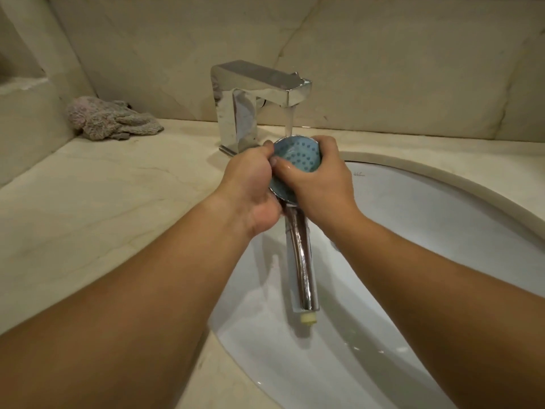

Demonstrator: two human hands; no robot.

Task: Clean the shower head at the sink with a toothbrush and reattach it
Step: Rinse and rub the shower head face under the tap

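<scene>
Holding the shower head (296, 156) over the sink (442, 219), both hands gripped its round end under the running tap (256, 93). The left hand (250, 184) curled round the rim from the left; the right hand (320, 178) wrapped the right side, thumb pressed on the blue nozzle face. That face pointed up and toward the camera. The long axis ran from the tap toward the person — the chrome handle sloped down into the basin, its pale threaded end nearest the viewer and clear of the porcelain. Water fell onto the far edge of the face. A crumpled cloth (112, 119) lay on the counter (103, 202), well left of the tap.
</scene>
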